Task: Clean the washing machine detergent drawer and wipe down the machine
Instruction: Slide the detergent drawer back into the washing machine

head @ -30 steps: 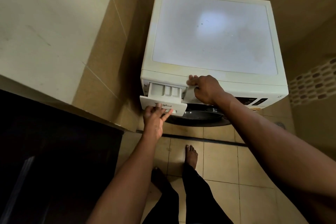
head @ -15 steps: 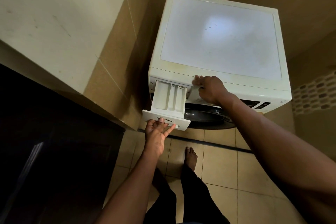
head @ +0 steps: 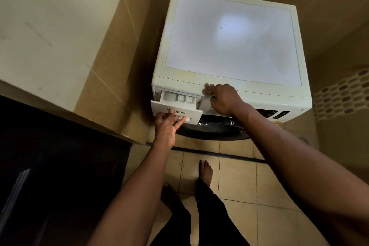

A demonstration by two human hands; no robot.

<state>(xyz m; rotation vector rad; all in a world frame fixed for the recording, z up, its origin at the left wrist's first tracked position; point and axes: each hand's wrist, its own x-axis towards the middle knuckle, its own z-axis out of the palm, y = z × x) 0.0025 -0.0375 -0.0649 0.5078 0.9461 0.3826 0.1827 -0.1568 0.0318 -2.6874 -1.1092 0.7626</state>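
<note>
White plastic detergent drawer (head: pixel 177 106) sits partly pulled out of its slot at the top-left front of the white front-loading washing machine (head: pixel 231 36). Three compartments show, and the front panel tips slightly down.

Left hand (head: pixel 166 124) grips the drawer's front panel from below. The thumb is on the logo face and the fingers (head: pixel 180 121) reach into the handle recess, one finger lying straighter than the rest. Right hand (head: pixel 223 99) braces on the machine's front top edge just beside the slot. Its fingers (head: pixel 208 87) are curled there, and I cannot tell whether they clamp something pale or only press the panel.

Handling guess: the drawer is light, rigid moulded plastic, likely slick with detergent residue and likely held by a catch at full travel. Best hold looks like the front recess plus a second hand under the tray body once it clears, since the thin dividers could crack if twisted.

Room: the beige tiled wall (head: pixel 123 66) stands close on the machine's left, so pull straight out, not sideways. The dark round door glass (head: pixel 211 128) is directly under the drawer. The beige tiled floor (head: pixel 237 177) in front is open, with bare feet standing near. The black cabinet (head: pixel 50 175) juts in at lower left.
</note>
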